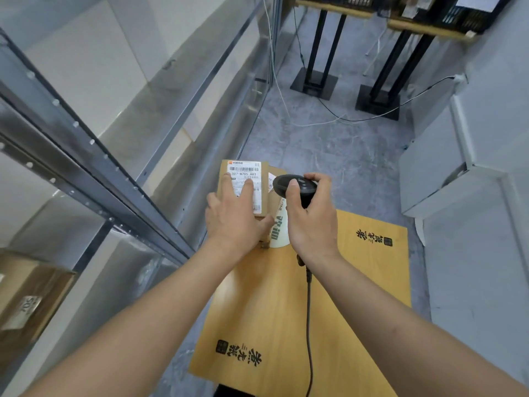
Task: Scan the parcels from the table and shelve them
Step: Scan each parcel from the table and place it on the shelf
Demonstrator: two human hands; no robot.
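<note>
Nearest, on the wooden table (357,276): two bare forearms reaching forward over the tabletop, a black cable (308,325) trailing back along its middle. Further along the table, at its far left corner: left hand (237,219) laid flat on a cardboard parcel (264,181), fingers straight and spread over the white shipping label (246,174), thumb against the parcel's near right edge. Just right of that parcel, over the table's far edge: right hand (310,222) wrapped round the handle of a black barcode scanner (294,186), thumb on top of the scanner head, head angled toward the parcel. Between the two hands, on the table: a white item with green characters (279,227), partly hidden, kind unclear. Left of the table: a grey metal shelf rack (94,156), a brown box (31,299) on a low level. Beyond the table's far edge: grey floor (329,144) with loose wires, then two black stand bases (315,84).
</note>
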